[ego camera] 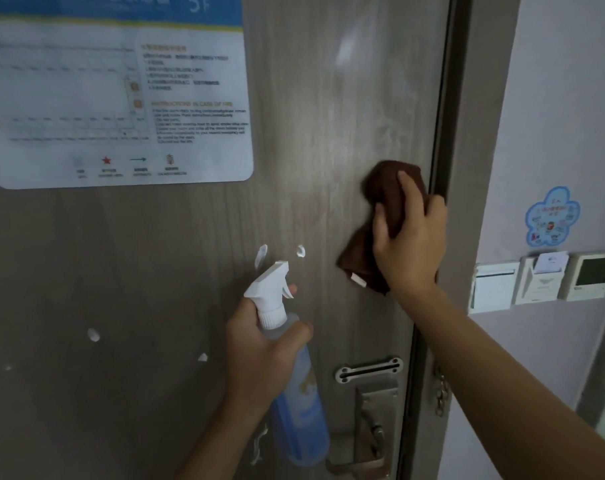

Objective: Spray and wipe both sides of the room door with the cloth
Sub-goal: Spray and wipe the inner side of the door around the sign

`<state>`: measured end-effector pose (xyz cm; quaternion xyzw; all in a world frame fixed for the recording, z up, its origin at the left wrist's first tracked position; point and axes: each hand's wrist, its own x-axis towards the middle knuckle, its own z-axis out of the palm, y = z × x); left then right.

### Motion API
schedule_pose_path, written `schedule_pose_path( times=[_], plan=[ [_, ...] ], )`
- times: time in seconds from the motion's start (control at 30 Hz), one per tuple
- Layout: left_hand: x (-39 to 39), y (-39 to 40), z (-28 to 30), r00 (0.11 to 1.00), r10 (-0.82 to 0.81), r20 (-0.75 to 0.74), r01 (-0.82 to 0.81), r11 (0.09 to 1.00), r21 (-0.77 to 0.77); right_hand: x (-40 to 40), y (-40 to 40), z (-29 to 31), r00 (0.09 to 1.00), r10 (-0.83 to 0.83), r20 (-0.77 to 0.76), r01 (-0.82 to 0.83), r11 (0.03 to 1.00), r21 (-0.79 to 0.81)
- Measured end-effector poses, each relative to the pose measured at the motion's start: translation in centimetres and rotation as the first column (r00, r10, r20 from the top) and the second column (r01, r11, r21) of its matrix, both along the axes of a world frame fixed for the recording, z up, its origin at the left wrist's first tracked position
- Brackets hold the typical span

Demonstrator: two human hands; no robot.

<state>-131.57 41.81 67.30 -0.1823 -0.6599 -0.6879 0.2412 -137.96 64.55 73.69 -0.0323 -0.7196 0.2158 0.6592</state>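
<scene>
Nearest the lens, the right forearm runs up from the lower right corner to the right hand (410,233), whose fingers curl over a crumpled dark brown cloth (380,216) and press it flat against the grey wood-grain room door (311,116), close to its latch-side edge. Lower and to the left, the left hand (264,344) is wrapped round the neck of a clear spray bottle of blue liquid with a white trigger head (287,358), one fingertip on the trigger, nozzle aimed up and left at the panel. White blobs of foam (261,255) cling to the door just left of and slightly below the cloth, with more scattered further down to the left. So the unwiped foam lies leftward and downward from the cloth, and the right hand is nearer to it; a sweep that way looks like the next call.
</scene>
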Motion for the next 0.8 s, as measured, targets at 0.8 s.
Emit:
schedule_pose_path(
  times=[0.8],
  plan=[
    [0.1, -0.1, -1.1, 0.995, 0.090, -0.030, -0.092, 0.993, -0.078, 2.3, -1.7, -6.3, 0.984, 0.112, 0.136, -0.131, 0.982, 0.138]
  ],
)
